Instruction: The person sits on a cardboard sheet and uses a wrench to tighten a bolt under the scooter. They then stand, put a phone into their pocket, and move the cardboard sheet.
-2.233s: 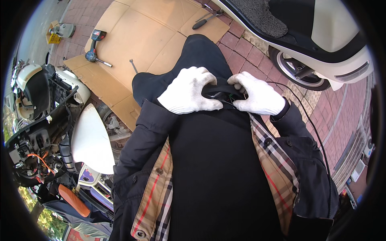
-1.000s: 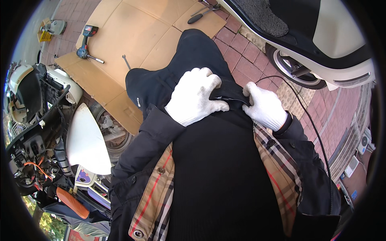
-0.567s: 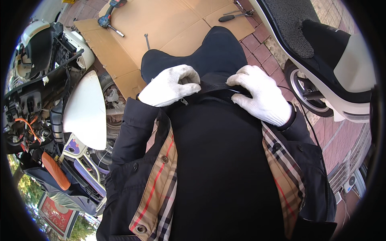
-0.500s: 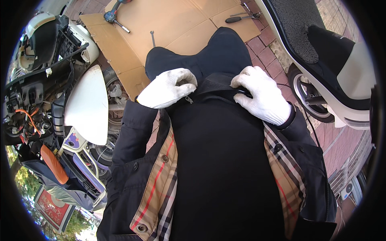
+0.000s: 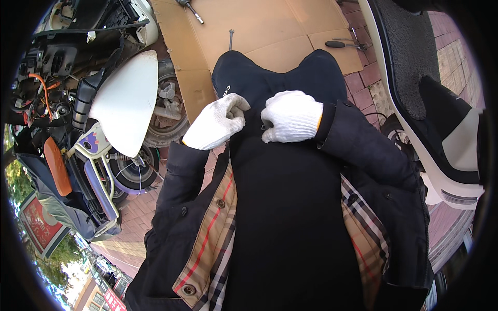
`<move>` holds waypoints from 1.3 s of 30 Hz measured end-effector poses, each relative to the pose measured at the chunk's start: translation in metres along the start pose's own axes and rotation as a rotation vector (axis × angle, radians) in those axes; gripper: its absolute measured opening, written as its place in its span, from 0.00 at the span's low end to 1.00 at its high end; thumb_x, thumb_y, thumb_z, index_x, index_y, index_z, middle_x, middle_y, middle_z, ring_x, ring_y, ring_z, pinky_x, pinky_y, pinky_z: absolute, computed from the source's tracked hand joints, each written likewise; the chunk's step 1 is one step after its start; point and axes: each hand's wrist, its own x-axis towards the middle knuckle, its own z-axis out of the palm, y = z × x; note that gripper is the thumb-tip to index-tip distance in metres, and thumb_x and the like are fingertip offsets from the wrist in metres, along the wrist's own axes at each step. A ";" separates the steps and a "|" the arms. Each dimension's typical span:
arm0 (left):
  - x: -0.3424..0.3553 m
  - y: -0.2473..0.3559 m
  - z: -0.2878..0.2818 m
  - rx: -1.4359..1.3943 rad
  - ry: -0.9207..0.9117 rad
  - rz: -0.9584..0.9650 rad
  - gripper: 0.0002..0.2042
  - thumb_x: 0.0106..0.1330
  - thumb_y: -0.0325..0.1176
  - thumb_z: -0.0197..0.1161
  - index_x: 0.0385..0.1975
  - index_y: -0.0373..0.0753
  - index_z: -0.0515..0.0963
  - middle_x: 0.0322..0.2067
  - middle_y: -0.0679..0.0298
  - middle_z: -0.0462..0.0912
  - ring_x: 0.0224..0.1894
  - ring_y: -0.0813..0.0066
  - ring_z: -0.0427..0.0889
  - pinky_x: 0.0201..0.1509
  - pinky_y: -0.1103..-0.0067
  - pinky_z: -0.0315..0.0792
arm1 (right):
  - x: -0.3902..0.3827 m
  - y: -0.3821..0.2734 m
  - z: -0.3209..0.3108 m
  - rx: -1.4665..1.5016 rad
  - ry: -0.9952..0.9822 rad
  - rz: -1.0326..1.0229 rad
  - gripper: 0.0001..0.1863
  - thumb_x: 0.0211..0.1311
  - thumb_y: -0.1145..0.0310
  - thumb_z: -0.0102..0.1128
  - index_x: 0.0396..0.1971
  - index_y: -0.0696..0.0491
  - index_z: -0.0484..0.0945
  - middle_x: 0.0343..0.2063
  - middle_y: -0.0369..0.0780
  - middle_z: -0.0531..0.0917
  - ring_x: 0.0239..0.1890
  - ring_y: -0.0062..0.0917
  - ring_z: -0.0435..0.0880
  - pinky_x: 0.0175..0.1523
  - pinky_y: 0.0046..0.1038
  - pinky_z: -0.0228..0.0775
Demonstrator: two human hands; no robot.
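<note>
Both my hands wear white knit gloves and are close together at my waist, above my dark trousers [image 5: 280,78]. The fingers of my left hand [image 5: 215,123] are curled with the thumb toward the fingertips. My right hand [image 5: 294,115] is turned back-up, its fingers bent toward the left hand. A small gap separates the two hands. Whatever is in either one is hidden by the gloves and the dark cloth. Below them hangs my black top [image 5: 290,207], framed by an unbuttoned dark jacket [image 5: 181,171] with a checked lining.
Ahead on flattened cardboard [image 5: 275,26] lie a spanner [image 5: 231,39], a black-handled screwdriver [image 5: 336,44] and a tool with a socket tip [image 5: 193,11]. A partly stripped scooter with orange cables and a white panel [image 5: 127,103] stands left. Another scooter [image 5: 441,129] stands right.
My right hand has moved left, toward my left hand, and turned back-up. The dark mesh piece and zip pull seen between the hands no longer show. My view has shifted.
</note>
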 end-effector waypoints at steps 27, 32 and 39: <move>-0.011 -0.019 0.009 0.163 0.115 0.167 0.17 0.72 0.41 0.70 0.51 0.35 0.89 0.47 0.52 0.92 0.53 0.59 0.90 0.64 0.67 0.78 | 0.043 0.013 0.019 0.083 -0.170 -0.263 0.18 0.63 0.63 0.66 0.49 0.54 0.89 0.39 0.49 0.92 0.44 0.43 0.92 0.52 0.43 0.82; -0.018 -0.016 0.008 0.187 0.140 0.160 0.17 0.72 0.41 0.69 0.52 0.35 0.89 0.47 0.53 0.92 0.54 0.59 0.90 0.64 0.67 0.78 | 0.038 0.009 0.021 0.178 -0.197 -0.228 0.20 0.64 0.65 0.65 0.54 0.55 0.89 0.42 0.47 0.93 0.46 0.41 0.92 0.54 0.41 0.82; -0.025 -0.010 0.026 0.081 0.033 0.231 0.16 0.72 0.41 0.72 0.49 0.34 0.90 0.45 0.55 0.91 0.48 0.64 0.91 0.56 0.70 0.81 | 0.005 0.007 -0.004 0.237 -0.079 -0.271 0.11 0.62 0.67 0.72 0.43 0.53 0.92 0.36 0.44 0.93 0.40 0.37 0.93 0.49 0.36 0.83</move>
